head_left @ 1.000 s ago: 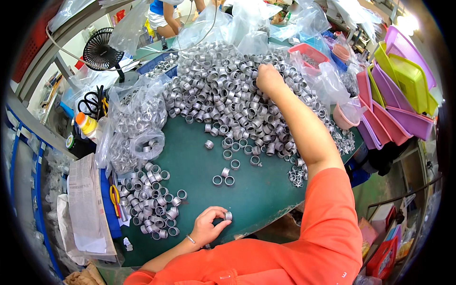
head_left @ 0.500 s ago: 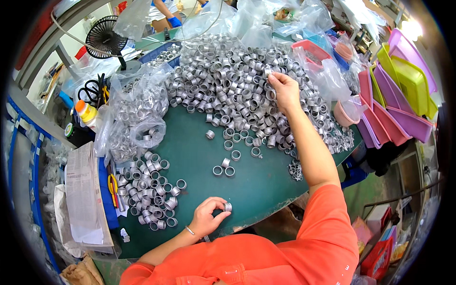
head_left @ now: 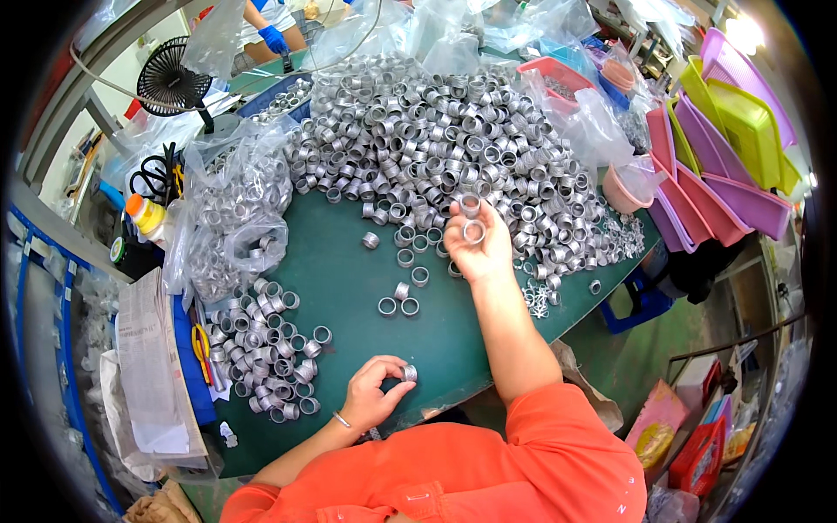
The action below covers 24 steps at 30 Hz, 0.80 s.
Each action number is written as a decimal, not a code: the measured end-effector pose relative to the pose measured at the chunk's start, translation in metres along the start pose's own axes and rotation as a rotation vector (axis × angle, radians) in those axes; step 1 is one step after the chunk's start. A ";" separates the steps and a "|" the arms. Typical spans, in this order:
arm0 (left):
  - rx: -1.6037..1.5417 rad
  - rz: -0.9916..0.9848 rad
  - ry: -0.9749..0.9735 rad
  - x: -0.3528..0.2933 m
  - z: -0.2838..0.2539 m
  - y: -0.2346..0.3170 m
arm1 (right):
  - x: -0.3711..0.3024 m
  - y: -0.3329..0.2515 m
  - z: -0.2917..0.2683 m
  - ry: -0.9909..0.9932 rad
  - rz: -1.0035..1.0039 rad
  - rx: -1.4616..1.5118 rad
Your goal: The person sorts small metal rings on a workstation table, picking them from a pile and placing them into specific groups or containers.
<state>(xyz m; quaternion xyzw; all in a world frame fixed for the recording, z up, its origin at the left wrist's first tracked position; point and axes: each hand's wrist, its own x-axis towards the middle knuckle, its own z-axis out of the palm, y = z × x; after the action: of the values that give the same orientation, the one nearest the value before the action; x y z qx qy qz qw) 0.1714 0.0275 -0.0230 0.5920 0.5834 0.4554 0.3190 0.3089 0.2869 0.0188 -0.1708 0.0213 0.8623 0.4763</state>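
My left hand (head_left: 370, 397) rests low over the green table and pinches one grey metal ring (head_left: 409, 373) between thumb and fingertips. Palm up, my right hand (head_left: 485, 257) is at the near edge of a big heap of similar rings (head_left: 410, 131). One metal ring (head_left: 473, 241) lies against its palm and fingers, with another ring (head_left: 469, 206) at the fingertips. Several loose rings (head_left: 410, 306) lie on the table between the hands and the heap. To the left of my left hand is a smaller pile of rings (head_left: 277, 356).
Plastic bags of rings (head_left: 231, 196) stand at the left, near a black fan (head_left: 174, 74), a glue bottle (head_left: 146, 213) and yellow-handled pliers (head_left: 202, 349). Coloured plastic trays (head_left: 724, 148) are stacked at the right. A co-worker's blue-gloved hand (head_left: 274, 40) shows at the far side.
My right hand has come from the heap toward me and to the left, turning palm up with rings in it. My left hand keeps its pinch. The whole view has shifted slightly.
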 end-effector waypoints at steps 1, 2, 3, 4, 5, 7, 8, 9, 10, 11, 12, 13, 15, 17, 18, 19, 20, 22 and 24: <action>0.006 -0.013 0.014 -0.001 -0.001 -0.001 | -0.027 0.026 0.042 0.204 -0.150 -0.081; 0.009 -0.006 0.014 -0.001 -0.002 -0.001 | -0.030 0.027 0.050 0.231 -0.106 -0.129; 0.014 -0.003 0.014 -0.001 -0.002 -0.001 | -0.028 0.024 0.054 0.259 -0.058 -0.175; 0.008 0.005 0.005 0.000 -0.002 0.000 | -0.014 0.009 0.042 0.133 -0.053 -0.312; 0.006 0.012 0.000 0.001 -0.001 -0.001 | 0.004 -0.010 0.031 0.004 -0.043 -0.447; 0.011 0.016 0.008 0.000 -0.001 -0.003 | 0.027 -0.036 0.072 -0.001 -0.509 -1.205; 0.013 0.011 -0.002 0.000 0.000 -0.002 | 0.045 -0.054 0.087 0.050 -1.001 -1.591; 0.016 0.014 -0.017 0.002 0.000 0.001 | 0.078 -0.092 0.090 -0.039 -1.470 -1.873; 0.025 0.008 -0.011 0.003 -0.001 0.001 | 0.087 -0.103 0.106 0.027 -1.456 -2.076; 0.020 0.002 -0.007 0.003 -0.002 0.000 | 0.094 -0.109 0.119 0.168 -1.419 -2.246; 0.015 -0.004 -0.005 0.002 -0.002 0.000 | 0.099 -0.114 0.130 0.246 -1.257 -2.456; 0.009 -0.011 -0.006 0.001 -0.002 -0.001 | 0.104 -0.119 0.137 0.331 -1.072 -2.654; 0.000 0.022 0.004 0.002 0.000 -0.005 | 0.117 -0.129 0.138 0.238 -1.110 -2.764; -0.008 0.016 0.009 -0.001 0.000 -0.006 | 0.122 -0.128 0.135 0.144 -1.127 -2.836; 0.001 0.012 0.006 -0.001 -0.001 -0.005 | 0.122 -0.129 0.136 0.109 -1.141 -2.854; 0.005 0.010 0.004 0.001 -0.002 -0.003 | 0.120 -0.131 0.137 0.074 -1.157 -2.878; 0.008 0.010 -0.001 0.002 -0.002 -0.002 | 0.118 -0.133 0.134 0.057 -1.195 -2.844; -0.006 0.003 -0.003 0.001 -0.002 -0.002 | 0.111 -0.135 0.123 -0.080 -1.542 -2.543; -0.006 0.022 -0.008 0.002 -0.001 -0.002 | 0.096 -0.140 0.118 -0.113 -1.412 -2.054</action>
<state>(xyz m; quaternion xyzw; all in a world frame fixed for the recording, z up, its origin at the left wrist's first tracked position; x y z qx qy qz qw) 0.1697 0.0298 -0.0241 0.5990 0.5742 0.4583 0.3183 0.3459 0.4649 0.1175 -0.4003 -0.7785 0.0421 0.4815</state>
